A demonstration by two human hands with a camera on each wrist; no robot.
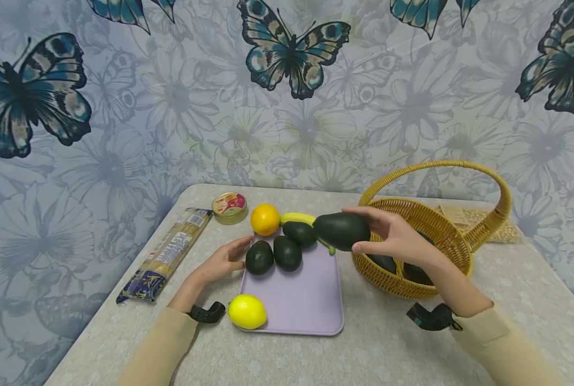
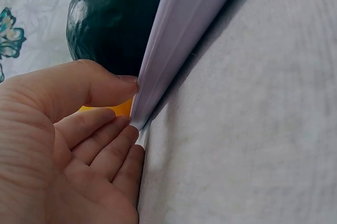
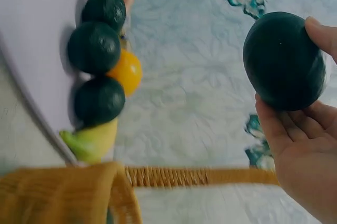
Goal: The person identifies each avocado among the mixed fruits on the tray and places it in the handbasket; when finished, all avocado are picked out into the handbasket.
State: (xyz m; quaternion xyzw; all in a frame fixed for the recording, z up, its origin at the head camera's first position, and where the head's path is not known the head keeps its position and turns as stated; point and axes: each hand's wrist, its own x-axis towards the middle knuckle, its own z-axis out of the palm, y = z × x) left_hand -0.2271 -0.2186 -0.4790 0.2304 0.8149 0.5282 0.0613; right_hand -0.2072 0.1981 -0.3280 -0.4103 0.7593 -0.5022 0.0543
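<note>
My right hand holds a dark green avocado in the air between the tray and the basket, thumb and fingers around its wide end. My left hand rests at the left edge of the lilac tray; in the left wrist view its thumb touches the rim and its fingers lie fairly straight. Three avocados sit on the tray's far part. Behind them are an orange and a partly covered banana. A lemon lies at the near left corner.
A wicker basket with a tall handle stands right of the tray, with dark green avocados partly visible inside. Left are a pasta packet and a round tin. A woven mat lies behind the basket, near the butterfly-patterned wall.
</note>
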